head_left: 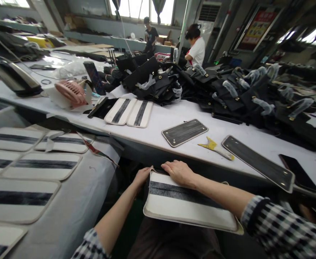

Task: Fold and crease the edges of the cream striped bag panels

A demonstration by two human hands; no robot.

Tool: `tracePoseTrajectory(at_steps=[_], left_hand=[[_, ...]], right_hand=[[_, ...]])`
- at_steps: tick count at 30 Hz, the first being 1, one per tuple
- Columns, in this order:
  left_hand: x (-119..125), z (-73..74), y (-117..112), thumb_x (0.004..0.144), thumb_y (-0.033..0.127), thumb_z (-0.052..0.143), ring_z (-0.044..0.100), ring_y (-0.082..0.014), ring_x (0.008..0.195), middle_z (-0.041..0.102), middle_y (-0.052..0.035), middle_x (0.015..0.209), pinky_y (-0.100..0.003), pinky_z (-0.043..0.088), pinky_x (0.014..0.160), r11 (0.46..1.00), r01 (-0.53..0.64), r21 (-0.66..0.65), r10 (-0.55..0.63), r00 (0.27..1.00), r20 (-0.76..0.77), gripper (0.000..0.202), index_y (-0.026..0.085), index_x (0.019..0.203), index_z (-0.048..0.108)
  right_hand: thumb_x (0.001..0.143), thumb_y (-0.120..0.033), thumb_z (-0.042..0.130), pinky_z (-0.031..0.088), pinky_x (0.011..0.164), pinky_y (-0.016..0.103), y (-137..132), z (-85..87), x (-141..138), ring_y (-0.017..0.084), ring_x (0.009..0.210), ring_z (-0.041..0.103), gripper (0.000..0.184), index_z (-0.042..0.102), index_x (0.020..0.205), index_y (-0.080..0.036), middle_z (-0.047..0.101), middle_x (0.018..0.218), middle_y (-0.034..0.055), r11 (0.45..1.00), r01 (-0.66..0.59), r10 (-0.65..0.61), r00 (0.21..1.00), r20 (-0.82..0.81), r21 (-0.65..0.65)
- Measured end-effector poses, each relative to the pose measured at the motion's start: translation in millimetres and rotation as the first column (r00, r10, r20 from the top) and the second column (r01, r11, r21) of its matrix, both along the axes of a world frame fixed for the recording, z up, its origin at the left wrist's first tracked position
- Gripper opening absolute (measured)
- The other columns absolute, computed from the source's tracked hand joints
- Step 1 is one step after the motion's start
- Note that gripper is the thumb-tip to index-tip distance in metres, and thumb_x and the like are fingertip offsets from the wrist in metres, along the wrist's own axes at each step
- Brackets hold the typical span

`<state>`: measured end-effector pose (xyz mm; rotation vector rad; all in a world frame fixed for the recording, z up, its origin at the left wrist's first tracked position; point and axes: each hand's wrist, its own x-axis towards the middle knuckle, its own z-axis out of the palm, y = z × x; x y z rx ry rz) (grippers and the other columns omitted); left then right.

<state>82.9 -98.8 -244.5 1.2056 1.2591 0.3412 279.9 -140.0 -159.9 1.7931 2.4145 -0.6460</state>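
Note:
A white panel with rounded corners and a dark stripe (185,208) lies over my lap, below the table's front edge. My left hand (142,177) grips its far left corner; the fingertips are partly hidden behind it. Bent over the panel's far edge are the fingers of my right hand (181,174), close to the same corner. Just beyond, on the table, lie a dark panel with small metal studs (185,132) and a yellow and white hand tool (216,148). A longer dark studded panel (259,162) is farther right.
Several striped white panels (20,196) cover the surface at my left. Two more (139,113) lie on the white table (149,138). Black bag pieces (222,90) are heaped behind. A pink fan (71,92), a kettle (16,77) and a phone (298,172) stand around. Two people work beyond.

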Motion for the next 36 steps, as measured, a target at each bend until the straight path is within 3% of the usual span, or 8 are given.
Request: tracePoseTrajectory(at_steps=[4, 8, 13, 20, 27, 30, 34, 36], left_hand=[[3.8, 48.9, 21.1, 0.084, 0.062, 0.054, 0.059, -0.0185, 0.088, 0.068, -0.0042, 0.092, -0.026, 0.043, 0.075, 0.960, 0.223, 0.171, -0.230, 0.973, 0.023, 0.051, 0.015, 0.096, 0.069], [16.9, 79.1, 34.7, 0.066, 0.053, 0.076, 0.054, -0.0154, 0.069, 0.064, -0.0002, 0.072, -0.024, 0.038, 0.061, 0.843, 0.497, 0.205, -0.496, 0.866, -0.061, 0.040, 0.016, 0.079, 0.070], [28.1, 80.8, 44.7, 0.064, 0.047, 0.076, 0.053, -0.0152, 0.065, 0.063, 0.0010, 0.069, -0.023, 0.035, 0.056, 0.740, 0.644, 0.192, -0.617, 0.764, -0.189, 0.033, 0.018, 0.076, 0.066], [54.2, 81.0, 42.5, 0.064, 0.053, 0.075, 0.053, -0.0161, 0.063, 0.062, 0.0022, 0.066, -0.025, 0.031, 0.053, 0.650, 0.726, 0.226, -0.641, 0.683, -0.349, 0.035, 0.021, 0.074, 0.063], [79.0, 106.6, 2.0, 0.075, 0.032, 0.068, 0.054, -0.0187, 0.079, 0.060, 0.0000, 0.082, -0.029, 0.035, 0.068, 0.468, 0.706, 0.532, -0.534, 0.705, -0.466, 0.015, 0.021, 0.082, 0.060], [81.0, 116.4, -35.3, 0.085, 0.025, 0.057, 0.057, -0.0189, 0.087, 0.062, -0.0022, 0.089, -0.030, 0.040, 0.076, 0.386, 0.648, 0.656, -0.554, 0.732, -0.397, 0.006, 0.022, 0.084, 0.062], [97.5, 123.0, -94.3, 0.090, 0.028, 0.055, 0.059, -0.0204, 0.097, 0.066, -0.0042, 0.102, -0.031, 0.042, 0.085, 0.281, 0.719, 0.636, -0.730, 0.591, -0.345, 0.014, 0.024, 0.097, 0.066], [110.9, 121.8, -118.9, 0.091, 0.033, 0.055, 0.059, -0.0227, 0.098, 0.067, -0.0059, 0.106, -0.034, 0.042, 0.087, 0.179, 0.767, 0.616, -0.770, 0.499, -0.398, 0.018, 0.024, 0.103, 0.067]], right_hand=[[0.102, -0.032, 0.032, 0.043, 0.096, 0.038, -11.3, -4.7, 41.9, 0.025, 0.108, 0.060, 0.039, 0.059, 0.129, -0.026, 0.063, 0.127, 0.0076, 1.000, -0.007, 0.005, 0.999, -0.047, -0.028], [0.102, -0.029, 0.032, 0.040, 0.100, 0.034, -24.8, -8.0, 79.4, 0.023, 0.114, 0.058, 0.039, 0.062, 0.127, -0.025, 0.061, 0.131, 0.0042, 0.998, -0.002, -0.004, 0.995, -0.100, -0.059], [0.101, -0.035, 0.035, 0.041, 0.097, 0.031, -31.2, -8.3, 96.3, 0.022, 0.109, 0.062, 0.038, 0.067, 0.120, -0.025, 0.067, 0.122, 0.0032, 0.994, 0.066, -0.077, 0.989, -0.127, -0.083], [0.100, -0.049, 0.036, 0.040, 0.095, 0.036, -16.7, -8.8, 65.9, 0.025, 0.101, 0.063, 0.045, 0.072, 0.104, -0.022, 0.072, 0.104, 0.0087, 0.990, 0.142, -0.140, 0.980, -0.142, 0.003], [0.101, -0.047, 0.036, 0.039, 0.099, 0.032, -32.4, 8.1, 49.6, 0.021, 0.110, 0.058, 0.043, 0.067, 0.109, -0.019, 0.068, 0.113, 0.0083, 0.930, 0.324, -0.268, 0.921, -0.281, 0.175], [0.101, -0.047, 0.034, 0.041, 0.100, 0.030, -81.5, 15.1, 75.0, 0.019, 0.114, 0.057, 0.044, 0.061, 0.121, -0.018, 0.065, 0.121, 0.0082, 0.734, 0.622, -0.408, 0.724, -0.556, 0.272], [0.095, -0.058, 0.034, 0.051, 0.090, 0.035, -173.8, -16.3, 115.4, 0.023, 0.100, 0.064, 0.052, 0.061, 0.113, -0.017, 0.068, 0.108, 0.0111, 0.129, 0.991, -0.609, 0.063, -0.791, -0.021], [0.096, -0.058, 0.019, 0.056, 0.078, 0.038, -209.3, -45.3, 116.6, 0.025, 0.092, 0.067, 0.063, 0.060, 0.111, -0.012, 0.067, 0.103, 0.0167, 0.020, 0.993, -0.676, -0.070, -0.733, -0.113]])
